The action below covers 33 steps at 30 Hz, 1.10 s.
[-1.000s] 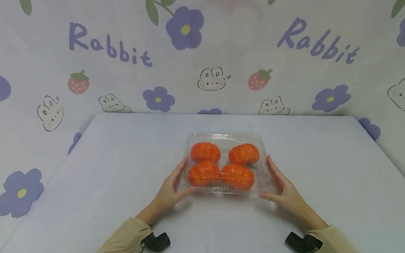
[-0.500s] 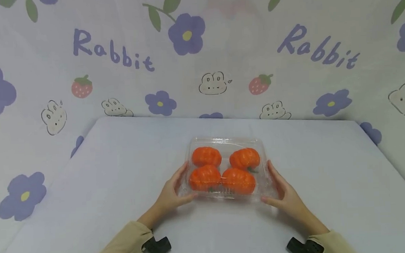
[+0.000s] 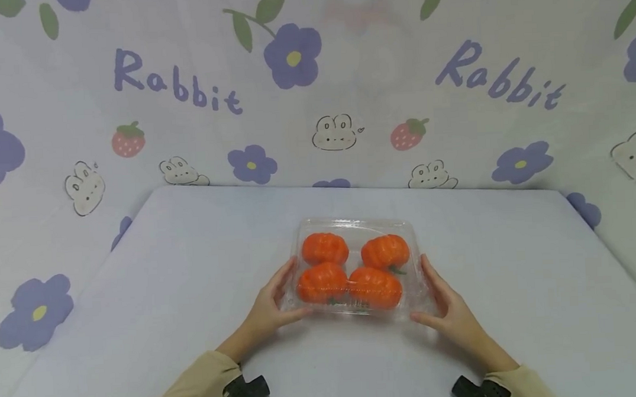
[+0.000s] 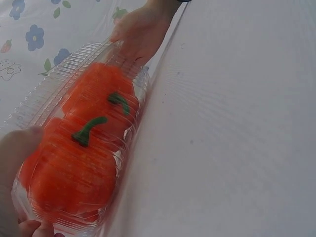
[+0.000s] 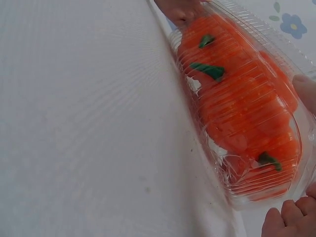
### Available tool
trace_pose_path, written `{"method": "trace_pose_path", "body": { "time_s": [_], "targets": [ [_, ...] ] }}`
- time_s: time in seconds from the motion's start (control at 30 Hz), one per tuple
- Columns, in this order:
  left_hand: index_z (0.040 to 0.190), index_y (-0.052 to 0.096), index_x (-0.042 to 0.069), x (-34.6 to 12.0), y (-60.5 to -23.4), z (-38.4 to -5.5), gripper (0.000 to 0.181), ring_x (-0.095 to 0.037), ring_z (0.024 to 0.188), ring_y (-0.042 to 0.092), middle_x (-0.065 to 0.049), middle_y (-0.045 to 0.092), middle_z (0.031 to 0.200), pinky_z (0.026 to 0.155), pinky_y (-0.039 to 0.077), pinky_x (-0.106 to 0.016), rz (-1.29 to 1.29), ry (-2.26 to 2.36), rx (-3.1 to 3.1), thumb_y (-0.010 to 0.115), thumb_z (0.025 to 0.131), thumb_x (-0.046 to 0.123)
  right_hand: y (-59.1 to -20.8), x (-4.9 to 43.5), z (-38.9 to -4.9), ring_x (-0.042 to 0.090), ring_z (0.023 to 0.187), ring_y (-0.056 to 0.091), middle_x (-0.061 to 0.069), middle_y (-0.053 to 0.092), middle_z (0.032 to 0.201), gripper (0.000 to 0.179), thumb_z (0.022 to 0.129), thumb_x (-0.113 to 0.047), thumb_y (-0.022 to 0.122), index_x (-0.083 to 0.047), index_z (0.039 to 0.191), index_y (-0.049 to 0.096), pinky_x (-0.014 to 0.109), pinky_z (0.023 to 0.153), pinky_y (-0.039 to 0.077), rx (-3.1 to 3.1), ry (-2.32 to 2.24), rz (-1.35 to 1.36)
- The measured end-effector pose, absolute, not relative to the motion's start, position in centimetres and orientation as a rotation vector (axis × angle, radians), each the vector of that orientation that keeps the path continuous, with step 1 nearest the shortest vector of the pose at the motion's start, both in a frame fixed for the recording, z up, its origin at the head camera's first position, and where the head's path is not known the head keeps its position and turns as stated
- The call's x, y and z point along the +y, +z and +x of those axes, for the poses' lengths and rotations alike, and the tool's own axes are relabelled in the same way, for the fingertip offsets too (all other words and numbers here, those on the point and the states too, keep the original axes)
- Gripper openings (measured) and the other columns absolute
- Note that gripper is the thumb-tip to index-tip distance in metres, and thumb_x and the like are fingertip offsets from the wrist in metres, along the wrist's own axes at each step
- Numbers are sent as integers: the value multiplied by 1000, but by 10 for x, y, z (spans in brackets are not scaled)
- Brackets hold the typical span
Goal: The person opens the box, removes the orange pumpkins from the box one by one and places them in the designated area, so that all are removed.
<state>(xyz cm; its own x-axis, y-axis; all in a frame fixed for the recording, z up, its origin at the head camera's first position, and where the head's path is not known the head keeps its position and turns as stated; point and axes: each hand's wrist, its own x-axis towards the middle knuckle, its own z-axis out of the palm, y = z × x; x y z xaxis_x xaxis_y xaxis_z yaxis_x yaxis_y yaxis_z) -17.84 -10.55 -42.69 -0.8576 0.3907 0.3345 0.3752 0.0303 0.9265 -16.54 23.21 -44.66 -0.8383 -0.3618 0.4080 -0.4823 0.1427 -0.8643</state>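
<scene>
In the head view, a clear plastic clamshell container (image 3: 357, 222) with a ribbed lid holds several small orange pumpkins (image 3: 324, 248) with green stems. My left hand (image 3: 264, 310) grips its left side, the thumb lying along the near corner. On the opposite side my right hand (image 3: 453, 314) grips it, thumb in front and fingers reaching behind. The left wrist view shows the left thumb (image 4: 22, 148) against the lid and fingertips (image 4: 37, 228) at the lower edge. In the right wrist view, curled right-hand fingers (image 5: 291, 217) sit at the lower edge. Whether the container touches the table is unclear.
A white-covered table (image 3: 203, 251) lies under the hands. Behind it hangs a cloth (image 3: 376, 77) printed with rabbits, flowers and strawberries. Beige sleeves (image 3: 198, 381) and black wrist mounts (image 3: 247, 391) show at the near side.
The head view has tilted slightly upward, so everything appears a little lower. The hands and container hold nearly the same place relative to the table.
</scene>
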Motion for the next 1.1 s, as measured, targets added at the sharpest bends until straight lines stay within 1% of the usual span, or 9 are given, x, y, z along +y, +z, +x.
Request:
{"method": "trace_pose_path", "body": {
  "time_s": [0.23, 0.37, 0.5, 0.6, 0.63, 0.7, 0.87, 1.0, 1.1],
  "targets": [
    [131, 23, -18, -106, -448, -188, 80, -39, 127, 21, -30, 23, 137, 101, 24, -32, 985, 2095, 2240, 68, 64, -20, -442, 235, -169, 21, 133, 9, 25, 8, 144, 95, 64, 10, 74, 3, 140, 18, 13, 100, 17, -2356, 1558, 879],
    [128, 26, -21, -104, -455, -186, 74, -43, 123, 25, -34, 27, 133, 99, 27, -32, 1079, 2102, 2269, 66, 66, -20, -439, 240, -170, 21, 133, 10, 24, 8, 144, 93, 61, 13, 74, 6, 138, 23, 13, 99, 19, -2353, 1551, 881],
    [126, 28, -22, -104, -451, -179, 69, -46, 118, 31, -36, 31, 130, 95, 33, -36, 1140, 2012, 2381, 66, 67, -18, -438, 241, -167, 18, 133, 8, 25, 7, 144, 92, 63, 15, 73, 7, 138, 21, 13, 100, 18, -2358, 1631, 895],
    [123, 29, -25, -107, -443, -174, 66, -50, 115, 33, -38, 32, 127, 95, 34, -32, 1181, 1948, 2434, 64, 67, -20, -437, 239, -166, 20, 133, 7, 23, 6, 145, 90, 65, 13, 72, 6, 139, 20, 13, 100, 17, -2365, 1705, 880],
    [123, 28, -26, -107, -439, -172, 65, -51, 114, 33, -39, 32, 126, 94, 34, -34, 1186, 1931, 2443, 63, 68, -21, -437, 239, -166, 23, 133, 7, 23, 7, 145, 90, 66, 13, 72, 6, 139, 20, 13, 100, 17, -2364, 1722, 868],
    [121, 28, -28, -107, -432, -171, 62, -53, 112, 33, -41, 32, 124, 93, 35, -38, 1198, 1912, 2447, 60, 68, -23, -436, 239, -165, 22, 133, 8, 22, 7, 145, 88, 66, 13, 71, 6, 139, 21, 14, 100, 18, -2361, 1763, 841],
    [120, 30, -28, -102, -427, -171, 59, -52, 111, 36, -41, 34, 123, 86, 38, -50, 1248, 1812, 2523, 59, 70, -19, -437, 244, -160, 10, 132, 11, 22, 4, 145, 86, 68, 14, 70, 8, 138, 21, 13, 99, 19, -2346, 1839, 800],
    [122, 29, -26, -105, -436, -175, 58, -47, 116, 34, -40, 31, 126, 92, 37, -40, 1265, 1817, 2495, 58, 73, -17, -438, 242, -159, 9, 131, 13, 25, 3, 144, 85, 66, 17, 68, 11, 136, 21, 14, 99, 21, -2268, 1928, 820],
    [125, 28, -24, -110, -445, -180, 57, -44, 120, 30, -38, 29, 129, 96, 31, -32, 1239, 1912, 2419, 55, 75, -19, -439, 239, -162, 10, 131, 15, 24, 4, 144, 84, 65, 17, 69, 13, 135, 22, 16, 99, 23, -2247, 1976, 820]
  ]
}}
